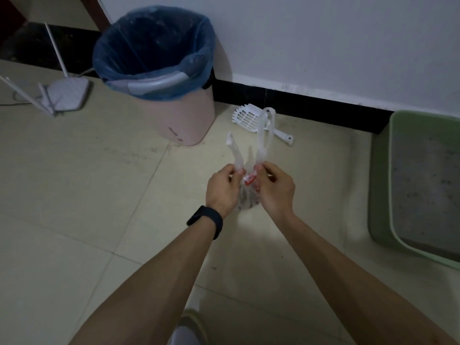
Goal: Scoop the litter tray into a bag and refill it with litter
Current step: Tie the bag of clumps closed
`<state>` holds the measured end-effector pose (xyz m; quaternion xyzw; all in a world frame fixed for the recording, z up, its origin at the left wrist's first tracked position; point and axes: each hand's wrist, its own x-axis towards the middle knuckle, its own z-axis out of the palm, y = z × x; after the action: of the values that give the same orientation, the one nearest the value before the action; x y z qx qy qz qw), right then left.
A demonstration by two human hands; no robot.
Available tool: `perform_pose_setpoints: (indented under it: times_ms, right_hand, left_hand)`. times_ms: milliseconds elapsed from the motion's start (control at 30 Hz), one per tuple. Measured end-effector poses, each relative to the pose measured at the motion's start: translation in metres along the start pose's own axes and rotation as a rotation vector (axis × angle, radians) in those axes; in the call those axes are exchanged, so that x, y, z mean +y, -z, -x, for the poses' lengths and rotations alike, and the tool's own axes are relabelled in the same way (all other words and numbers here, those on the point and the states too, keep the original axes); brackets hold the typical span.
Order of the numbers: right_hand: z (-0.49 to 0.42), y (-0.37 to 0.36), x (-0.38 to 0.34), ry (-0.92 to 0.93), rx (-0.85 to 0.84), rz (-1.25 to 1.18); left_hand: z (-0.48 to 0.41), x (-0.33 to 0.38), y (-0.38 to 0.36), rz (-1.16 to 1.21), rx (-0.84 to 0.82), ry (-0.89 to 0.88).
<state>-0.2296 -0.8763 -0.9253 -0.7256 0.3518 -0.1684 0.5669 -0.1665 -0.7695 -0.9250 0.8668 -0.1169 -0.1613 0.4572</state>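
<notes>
- Green plastic litter tray, 1, floor far right, cut off.
- Small clear plastic bag, 1, between hands; contents unclear.
- L hand, R hand: each pinches 1 of its handles.
- White slotted scoop, 1, partly behind a handle.

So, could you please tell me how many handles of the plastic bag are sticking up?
2. The left handle is pinched by the left hand, the right handle by the right hand. None seems hidden.
</notes>
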Motion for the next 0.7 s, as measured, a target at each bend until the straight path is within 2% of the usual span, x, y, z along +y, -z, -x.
perform_pose_setpoints:
  times_ms: [133,233,333,433,467,533,633,700]
  right_hand:
    - [-0.006,0.004,-0.003,0.095,-0.056,0.058]
    - [-0.008,0.013,-0.010,0.090,-0.169,0.071]
    - [-0.013,0.013,-0.009,-0.006,-0.275,0.114]
    - [-0.014,0.007,-0.002,-0.240,-0.425,-0.122]
    - [-0.012,0.005,0.001,-0.308,-0.457,-0.158]
    - [-0.012,0.001,0.007,-0.316,-0.459,-0.023]
    - [-0.019,-0.003,0.013,-0.275,-0.314,0.196]
    - [-0.024,-0.005,0.013,-0.360,-0.275,0.039]
  left_hand:
    - [-0.005,0.007,0.001,-0.159,0.060,-0.163]
    - [-0.008,0.014,0.004,-0.470,0.006,-0.357]
    - [-0.012,0.014,0.006,-0.758,-0.018,-0.436]
    - [-0.011,0.006,0.009,-0.934,-0.091,-0.458]
    - [-0.010,0.002,0.009,-0.961,-0.111,-0.482]
    - [-0.005,-0.003,0.009,-0.989,-0.147,-0.571]
    - [-0.005,-0.014,0.005,-0.962,-0.095,-0.700]
    - [-0.005,-0.020,0.005,-0.824,-0.058,-0.678]
